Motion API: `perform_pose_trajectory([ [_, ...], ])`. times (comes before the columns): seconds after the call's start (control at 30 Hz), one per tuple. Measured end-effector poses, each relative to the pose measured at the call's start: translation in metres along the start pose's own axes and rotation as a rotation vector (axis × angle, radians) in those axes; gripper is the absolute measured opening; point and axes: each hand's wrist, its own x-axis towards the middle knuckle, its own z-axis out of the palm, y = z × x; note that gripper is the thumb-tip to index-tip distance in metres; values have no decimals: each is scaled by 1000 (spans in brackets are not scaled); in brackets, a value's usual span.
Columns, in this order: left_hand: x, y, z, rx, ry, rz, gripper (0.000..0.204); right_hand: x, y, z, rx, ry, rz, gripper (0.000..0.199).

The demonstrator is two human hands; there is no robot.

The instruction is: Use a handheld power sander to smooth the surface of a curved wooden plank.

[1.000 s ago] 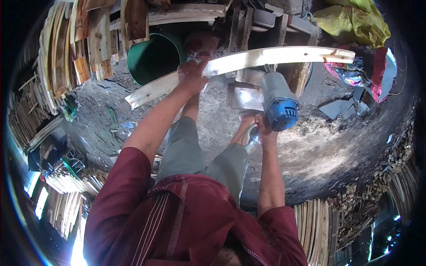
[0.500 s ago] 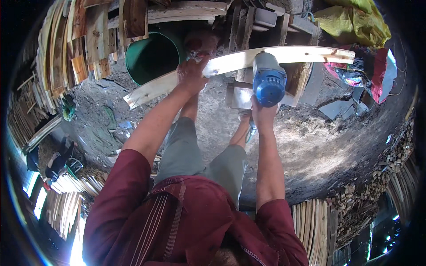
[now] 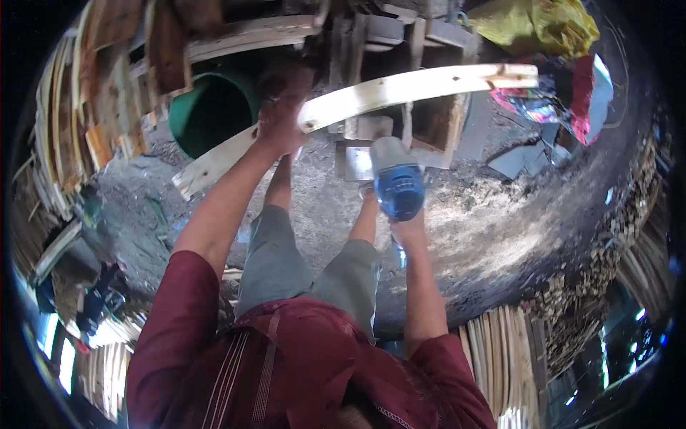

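A long, curved pale wooden board (image 3: 400, 89) spans the scene in front of me, its left end lower than its right. Around its left part closes my left hand (image 3: 281, 127). My right hand (image 3: 409, 230) grips a blue and grey power tool (image 3: 398, 187), held nearer to my body than the board and apart from it. The tool's blue rounded end faces up toward me and its grey end points at the board. Its handle is mostly hidden under the body, and the exact kind of tool does not show.
Behind the board's left part stands a green bucket (image 3: 214, 114). Stacked wooden boards (image 3: 107, 100) fill the far left. A wooden frame (image 3: 450, 129) stands beyond the tool. A yellow sack (image 3: 543, 25) and a colourful bag (image 3: 589, 100) lie at far right. Wood offcuts (image 3: 572, 307) are heaped at right.
The power tool has come away from over the board, back toward my body. My left hand has stayed on the board. The whole view has shifted somewhat.
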Motion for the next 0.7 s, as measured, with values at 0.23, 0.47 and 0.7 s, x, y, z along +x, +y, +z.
perform_pose_trajectory([
  [0.23, -28, 19, -53, -78, -288, -162, 54, 8, 29, 7, -11, 32, -70, 36],
  [0.47, -192, -140, -89, 26, -77, -117, 59, 5, 20, 0, 225, -43, 79, 37],
  [0.7, -226, -197, -130, 284, -232, -414, 59, 23, -28, -29, 354, -81, 217, 22],
])
